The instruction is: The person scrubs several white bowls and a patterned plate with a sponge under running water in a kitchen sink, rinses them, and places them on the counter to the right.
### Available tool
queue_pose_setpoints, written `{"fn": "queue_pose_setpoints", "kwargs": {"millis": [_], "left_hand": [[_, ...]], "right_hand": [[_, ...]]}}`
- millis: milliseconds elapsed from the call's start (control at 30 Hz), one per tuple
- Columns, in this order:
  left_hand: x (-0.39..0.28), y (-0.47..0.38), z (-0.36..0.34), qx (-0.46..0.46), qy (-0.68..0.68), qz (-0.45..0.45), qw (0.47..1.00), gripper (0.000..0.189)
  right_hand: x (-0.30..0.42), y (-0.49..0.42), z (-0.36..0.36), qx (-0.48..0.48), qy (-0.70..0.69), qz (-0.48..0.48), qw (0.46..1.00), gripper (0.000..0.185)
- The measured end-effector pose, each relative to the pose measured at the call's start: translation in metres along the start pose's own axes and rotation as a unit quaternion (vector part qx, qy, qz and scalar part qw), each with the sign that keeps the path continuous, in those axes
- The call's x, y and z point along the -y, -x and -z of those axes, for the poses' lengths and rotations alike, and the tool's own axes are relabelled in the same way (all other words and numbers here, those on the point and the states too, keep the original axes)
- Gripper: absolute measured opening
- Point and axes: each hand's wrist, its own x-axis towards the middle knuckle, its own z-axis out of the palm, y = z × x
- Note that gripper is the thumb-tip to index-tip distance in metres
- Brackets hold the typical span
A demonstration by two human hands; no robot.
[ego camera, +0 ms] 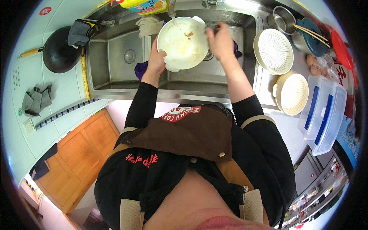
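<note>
My left hand (156, 61) grips the left rim of a white two-handled pot or bowl (184, 43), tilted over the right basin of a stainless steel sink (195, 83). Cloudy liquid and brown food bits show inside it, below the faucet (171, 11). At the vessel's right side, my right hand (220, 40) holds a dark scrubber, perhaps a steel wool pad (212, 27), blurred and partly hidden by the fingers. Purple material (141, 70) shows beside my left wrist, and more lies behind my right wrist.
Left of the sink are a black wok (61, 50) and grey cloths (37, 100). A light glove (149, 26) hangs near the divider, below a yellow detergent bottle (143, 5). On the right stand cream colanders (273, 51), a steel pot (281, 20), chopsticks (312, 34) and clear plastic containers (325, 115).
</note>
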Motion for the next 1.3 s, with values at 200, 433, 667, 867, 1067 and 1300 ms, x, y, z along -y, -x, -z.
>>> {"fn": "queue_pose_setpoints", "kwargs": {"millis": [200,433,667,867,1067,1300], "left_hand": [[0.025,0.022,-0.029,0.000,0.036,-0.047,0.998,0.094],[0.030,0.022,-0.028,-0.012,-0.004,0.033,0.999,0.086],[0.032,0.036,-0.030,-0.012,0.013,-0.016,1.000,0.093],[0.022,0.033,-0.036,0.036,-0.034,-0.048,0.998,0.093],[0.022,0.021,-0.021,-0.007,0.008,0.024,1.000,0.089],[0.031,0.038,-0.034,0.016,0.014,-0.012,1.000,0.095]], "right_hand": [[-0.033,-0.005,-0.078,0.027,0.011,-0.074,0.997,0.040],[0.025,0.041,-0.105,0.060,-0.063,0.234,0.968,0.030],[0.010,-0.002,-0.100,-0.028,-0.047,0.058,0.997,0.036],[-0.023,-0.021,-0.109,0.011,-0.149,-0.047,0.988,0.033],[0.029,0.047,-0.098,0.086,-0.062,0.291,0.951,0.032],[-0.016,-0.006,-0.106,-0.037,0.024,0.148,0.988,0.029]]}}
